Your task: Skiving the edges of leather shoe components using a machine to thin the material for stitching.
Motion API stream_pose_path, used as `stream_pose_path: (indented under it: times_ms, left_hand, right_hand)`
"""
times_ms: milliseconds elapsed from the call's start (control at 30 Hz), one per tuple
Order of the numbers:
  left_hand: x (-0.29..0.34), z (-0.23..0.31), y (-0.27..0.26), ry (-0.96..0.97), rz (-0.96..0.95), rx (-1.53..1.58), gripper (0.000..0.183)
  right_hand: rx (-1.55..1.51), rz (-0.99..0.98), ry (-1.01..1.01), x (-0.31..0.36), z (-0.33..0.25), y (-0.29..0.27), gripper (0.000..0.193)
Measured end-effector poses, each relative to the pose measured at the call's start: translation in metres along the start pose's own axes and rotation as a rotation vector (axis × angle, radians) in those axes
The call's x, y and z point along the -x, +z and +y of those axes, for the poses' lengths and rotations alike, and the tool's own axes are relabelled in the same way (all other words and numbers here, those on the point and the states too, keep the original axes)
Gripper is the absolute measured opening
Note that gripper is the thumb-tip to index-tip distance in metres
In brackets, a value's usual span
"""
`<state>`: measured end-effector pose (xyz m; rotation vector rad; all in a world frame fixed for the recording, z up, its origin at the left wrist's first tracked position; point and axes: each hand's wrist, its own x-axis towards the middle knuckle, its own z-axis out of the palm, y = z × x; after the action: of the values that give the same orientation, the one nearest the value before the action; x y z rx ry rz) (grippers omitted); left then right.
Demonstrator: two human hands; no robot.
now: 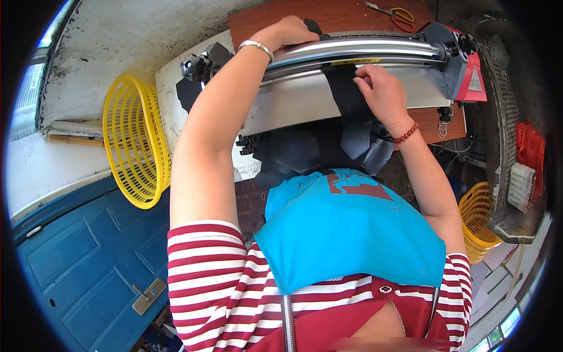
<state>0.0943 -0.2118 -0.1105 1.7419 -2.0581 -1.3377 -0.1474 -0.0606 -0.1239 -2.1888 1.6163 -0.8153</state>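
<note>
A machine with a long shiny metal roller (pixel 363 48) and a flat metal feed plate (pixel 287 100) stands in front of me. A black strip of sheet material (pixel 345 88) lies over the plate and meets the roller. My right hand (pixel 384 94) is closed, thumb and forefinger pinching at the strip's right edge. Reaching over the roller's left part, my left hand (pixel 292 32) has its fingers bent around a small dark piece (pixel 312 26) behind the roller; its fingertips are partly hidden. More dark pieces (pixel 299 149) are heaped between the plate and my blue apron (pixel 352 234).
Orange-handled scissors (pixel 403 19) lie on the brown tabletop (pixel 258 23) behind the machine. A yellow basket (pixel 138 141) is at the left, another yellow basket (pixel 478 220) at the lower right. A blue door (pixel 88 252) is at lower left; a red plastic bag (pixel 529 152) lies far right.
</note>
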Motion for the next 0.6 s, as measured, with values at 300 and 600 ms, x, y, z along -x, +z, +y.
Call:
stream_pose_path:
  times_ms: [300, 600]
  left_hand:
    - [0.005, 0.037, -0.068, -0.125, 0.282, 0.468, 0.012]
    - [0.062, 0.064, -0.147, 0.093, 0.434, 0.562, 0.022]
  right_hand:
    - [-0.083, -0.394, -0.476, 0.074, -0.037, 0.048, 0.025]
    - [-0.096, -0.343, -0.543, 0.078, -0.04, 0.08, 0.021]
